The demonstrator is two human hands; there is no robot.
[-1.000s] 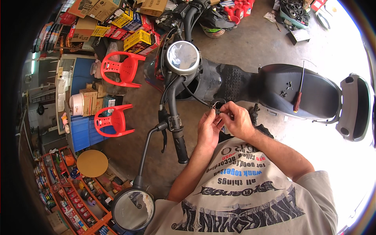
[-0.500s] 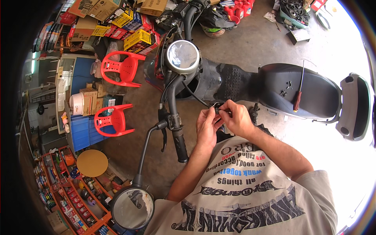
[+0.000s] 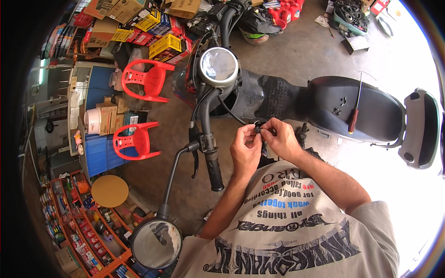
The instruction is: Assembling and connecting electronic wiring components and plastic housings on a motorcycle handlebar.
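My left hand (image 3: pixel 245 147) and my right hand (image 3: pixel 280 139) meet beside the scooter's footboard. Both are closed by the fingertips on a small black part (image 3: pixel 257 126), whose exact kind is too small to make out. A black cable (image 3: pixel 230 111) runs from under the handlebar toward it. The round headlight (image 3: pixel 218 67) and the left handlebar grip (image 3: pixel 213 173) stand to the left of my hands. On the black seat (image 3: pixel 375 99), to the right, lies a screwdriver (image 3: pixel 353 121) with a reddish handle. Small dark pieces (image 3: pixel 337 111) lie beside it.
A round mirror (image 3: pixel 156 245) juts out at the lower left. Two red plastic chairs (image 3: pixel 155 81) stand left of the scooter. Stacked boxes (image 3: pixel 164 48) fill the upper left. Orange shelves (image 3: pixel 95 241) with goods line the lower left, near a round tan tabletop (image 3: pixel 110 191).
My fingers have shifted slightly around the small black part, which shows more clearly between them now. The view has moved a little; the screwdriver stays on the seat.
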